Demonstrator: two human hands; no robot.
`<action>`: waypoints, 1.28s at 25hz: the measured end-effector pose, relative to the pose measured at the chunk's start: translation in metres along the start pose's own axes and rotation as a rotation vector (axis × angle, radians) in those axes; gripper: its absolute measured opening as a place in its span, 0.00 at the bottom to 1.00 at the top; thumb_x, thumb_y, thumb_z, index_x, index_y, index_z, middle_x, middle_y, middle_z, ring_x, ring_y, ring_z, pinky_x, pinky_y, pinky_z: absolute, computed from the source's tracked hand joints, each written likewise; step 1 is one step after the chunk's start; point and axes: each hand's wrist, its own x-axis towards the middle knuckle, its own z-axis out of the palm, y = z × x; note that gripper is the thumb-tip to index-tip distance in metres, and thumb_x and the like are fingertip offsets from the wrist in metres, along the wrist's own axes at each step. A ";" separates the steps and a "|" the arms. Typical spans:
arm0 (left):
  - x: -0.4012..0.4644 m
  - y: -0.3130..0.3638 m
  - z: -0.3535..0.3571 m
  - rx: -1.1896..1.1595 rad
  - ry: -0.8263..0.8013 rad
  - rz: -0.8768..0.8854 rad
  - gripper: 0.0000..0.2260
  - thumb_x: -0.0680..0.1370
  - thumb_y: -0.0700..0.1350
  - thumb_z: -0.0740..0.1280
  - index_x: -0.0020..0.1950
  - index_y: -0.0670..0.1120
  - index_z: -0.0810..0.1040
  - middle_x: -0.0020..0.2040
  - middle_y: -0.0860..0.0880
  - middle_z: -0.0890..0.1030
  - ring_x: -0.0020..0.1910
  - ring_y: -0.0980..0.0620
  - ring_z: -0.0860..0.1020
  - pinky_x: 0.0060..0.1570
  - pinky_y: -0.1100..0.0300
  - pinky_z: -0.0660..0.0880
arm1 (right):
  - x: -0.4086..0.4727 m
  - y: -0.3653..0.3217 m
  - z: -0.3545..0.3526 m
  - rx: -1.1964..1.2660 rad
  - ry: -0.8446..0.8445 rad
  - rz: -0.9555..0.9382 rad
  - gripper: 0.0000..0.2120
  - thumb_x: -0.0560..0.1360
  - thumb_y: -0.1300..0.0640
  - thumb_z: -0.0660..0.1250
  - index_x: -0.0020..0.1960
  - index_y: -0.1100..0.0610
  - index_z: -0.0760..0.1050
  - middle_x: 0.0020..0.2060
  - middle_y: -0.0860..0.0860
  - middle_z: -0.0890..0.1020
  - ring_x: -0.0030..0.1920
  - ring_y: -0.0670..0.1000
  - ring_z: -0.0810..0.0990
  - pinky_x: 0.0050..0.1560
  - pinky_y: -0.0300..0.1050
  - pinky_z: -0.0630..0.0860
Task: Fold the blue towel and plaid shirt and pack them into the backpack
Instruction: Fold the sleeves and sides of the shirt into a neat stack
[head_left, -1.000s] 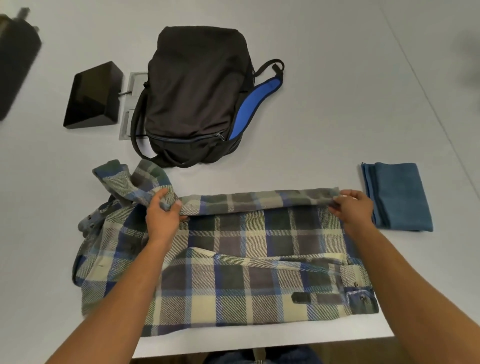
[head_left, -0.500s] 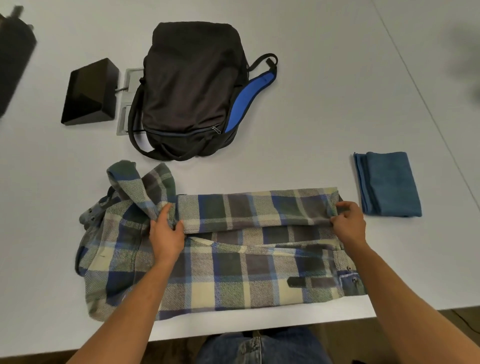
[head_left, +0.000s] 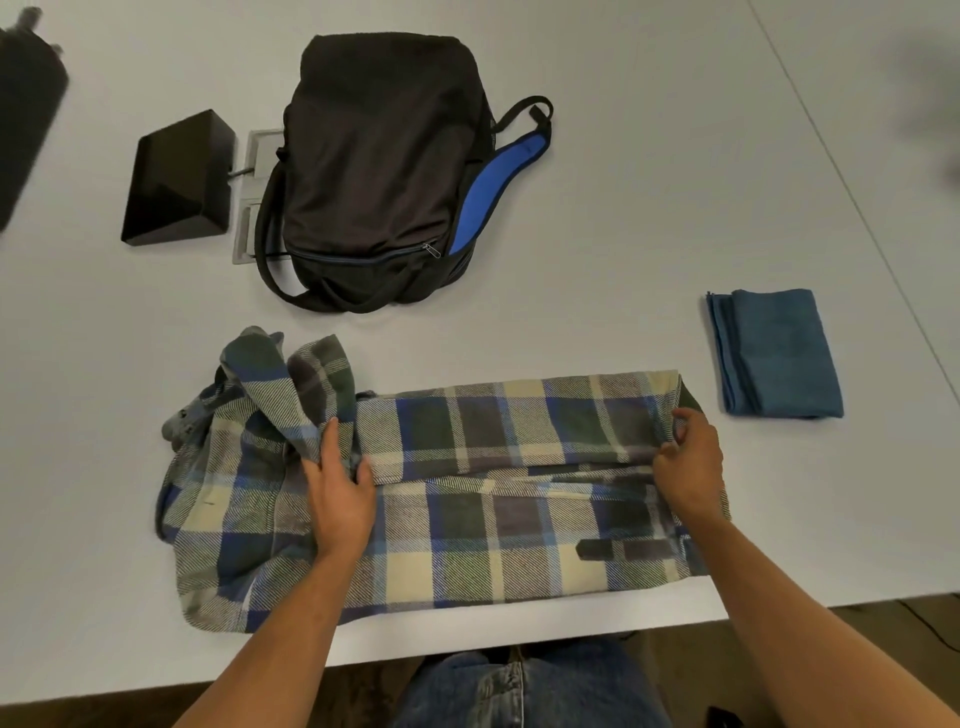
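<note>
The plaid shirt (head_left: 467, 525) lies across the near part of the white table, its far edge folded toward me as a long flap. My left hand (head_left: 340, 493) pinches that flap at its left end, beside a bunched sleeve. My right hand (head_left: 688, 465) pinches the flap at its right end. The blue towel (head_left: 774, 353) lies folded to the right of the shirt, untouched. The black backpack (head_left: 379, 171) lies flat beyond the shirt with its zipper shut and a blue-lined strap showing at its right.
A black box (head_left: 176, 182) sits left of the backpack, beside a metal floor-box plate (head_left: 254, 202) set in the table. A dark object (head_left: 26, 114) lies at the far left edge. The table's front edge (head_left: 519, 623) runs just under the shirt.
Both hands have drawn the shirt's far edge toward me, so the folded flap is wider and lies over the middle of the shirt.
</note>
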 end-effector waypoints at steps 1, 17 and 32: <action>-0.002 0.001 -0.001 -0.001 0.012 -0.005 0.29 0.79 0.40 0.67 0.78 0.49 0.61 0.71 0.37 0.63 0.58 0.42 0.74 0.54 0.50 0.74 | 0.000 0.003 0.003 -0.006 -0.005 -0.002 0.23 0.78 0.67 0.64 0.70 0.54 0.65 0.67 0.55 0.71 0.65 0.58 0.73 0.65 0.55 0.72; 0.016 0.044 0.064 0.373 -0.129 0.832 0.18 0.81 0.52 0.61 0.67 0.44 0.74 0.67 0.43 0.73 0.69 0.45 0.68 0.69 0.45 0.66 | 0.005 -0.041 0.058 -0.374 -0.006 -0.530 0.26 0.82 0.47 0.58 0.77 0.56 0.60 0.77 0.55 0.60 0.77 0.56 0.57 0.74 0.50 0.51; 0.035 0.029 0.100 0.776 -0.474 0.630 0.30 0.80 0.68 0.39 0.78 0.58 0.34 0.78 0.51 0.32 0.76 0.48 0.30 0.74 0.43 0.33 | 0.052 0.013 0.038 -0.713 -0.220 -0.409 0.36 0.77 0.29 0.35 0.79 0.45 0.33 0.78 0.46 0.34 0.77 0.46 0.30 0.73 0.59 0.27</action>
